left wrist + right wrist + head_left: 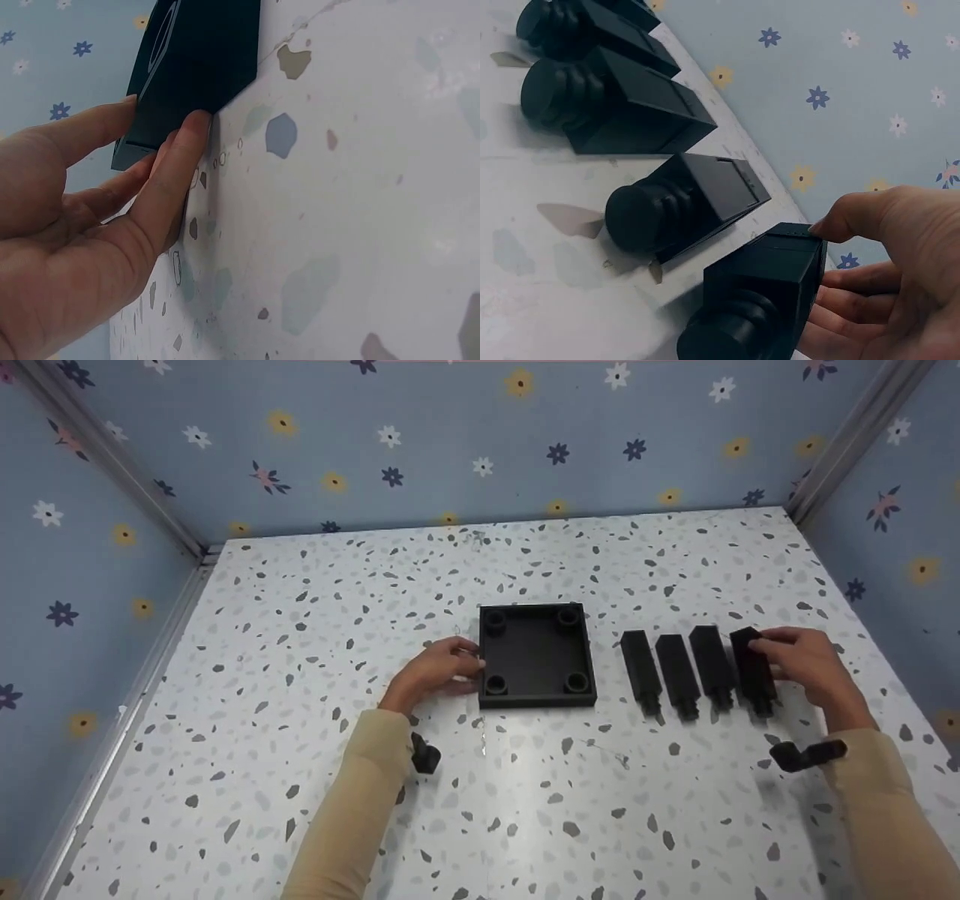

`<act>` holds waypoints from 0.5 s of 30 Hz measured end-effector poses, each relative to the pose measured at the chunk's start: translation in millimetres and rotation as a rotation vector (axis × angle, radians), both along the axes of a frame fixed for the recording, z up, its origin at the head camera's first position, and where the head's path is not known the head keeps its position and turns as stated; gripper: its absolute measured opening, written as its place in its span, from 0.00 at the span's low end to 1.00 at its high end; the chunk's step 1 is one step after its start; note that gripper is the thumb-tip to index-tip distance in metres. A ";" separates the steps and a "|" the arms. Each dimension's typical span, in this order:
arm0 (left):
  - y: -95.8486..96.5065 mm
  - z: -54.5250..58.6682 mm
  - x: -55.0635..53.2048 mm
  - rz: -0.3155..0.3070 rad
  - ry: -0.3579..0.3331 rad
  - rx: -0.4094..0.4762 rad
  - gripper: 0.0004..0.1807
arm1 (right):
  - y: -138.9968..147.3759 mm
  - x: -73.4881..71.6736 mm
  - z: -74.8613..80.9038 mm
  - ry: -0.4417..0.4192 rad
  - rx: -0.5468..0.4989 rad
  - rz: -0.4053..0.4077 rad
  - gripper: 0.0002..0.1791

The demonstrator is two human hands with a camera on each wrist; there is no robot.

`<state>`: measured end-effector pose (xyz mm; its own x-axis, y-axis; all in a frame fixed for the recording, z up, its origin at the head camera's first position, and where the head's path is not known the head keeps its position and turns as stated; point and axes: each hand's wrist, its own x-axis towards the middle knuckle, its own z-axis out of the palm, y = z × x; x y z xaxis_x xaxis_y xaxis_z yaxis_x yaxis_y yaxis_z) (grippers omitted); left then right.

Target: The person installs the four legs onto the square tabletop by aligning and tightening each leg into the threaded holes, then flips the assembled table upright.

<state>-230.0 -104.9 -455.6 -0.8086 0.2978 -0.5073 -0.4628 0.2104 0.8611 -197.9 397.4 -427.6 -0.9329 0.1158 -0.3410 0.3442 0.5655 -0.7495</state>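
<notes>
A black square tabletop (pixel 536 656) lies underside up, with a raised rim and a round socket in each corner. My left hand (pixel 442 664) holds its left edge; in the left wrist view the fingertips meet the dark side wall (pixel 187 82). To the right, my right hand (pixel 806 660) grips the rightmost black leg (pixel 752 675), thumb on its upper face and the other fingers along its side. That leg has a ridged, screw-like end (pixel 731 330) facing the near side. Three matching legs (pixel 712 664) lie beside it in a row, screw ends also toward me.
The white speckled table (pixel 337 607) carries all the parts. Blue flowered panels (pixel 450 442) enclose it at the back and both sides, with metal frame strips (pixel 127 457) at the corners. Black wrist-worn devices (pixel 426 755) sit at both sleeves.
</notes>
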 end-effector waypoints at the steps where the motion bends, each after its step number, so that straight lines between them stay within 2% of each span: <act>1: 0.2 0.0 0.3 0.004 -0.003 0.004 0.25 | 0.0 0.2 1.6 0.003 -0.004 0.002 0.41; 10: 1.3 2.9 2.5 0.016 -0.017 0.029 0.24 | -14.2 -0.5 16.8 0.066 -0.069 0.006 0.40; 15: 2.2 2.0 1.7 0.016 -0.006 0.005 0.23 | -26.9 -1.9 23.6 0.120 -0.103 -0.006 0.38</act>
<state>-228.3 -102.8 -453.6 -0.8102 0.2870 -0.5111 -0.4715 0.1988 0.8591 -199.7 370.6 -404.0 -0.9671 0.0917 -0.2371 0.2515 0.4821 -0.8392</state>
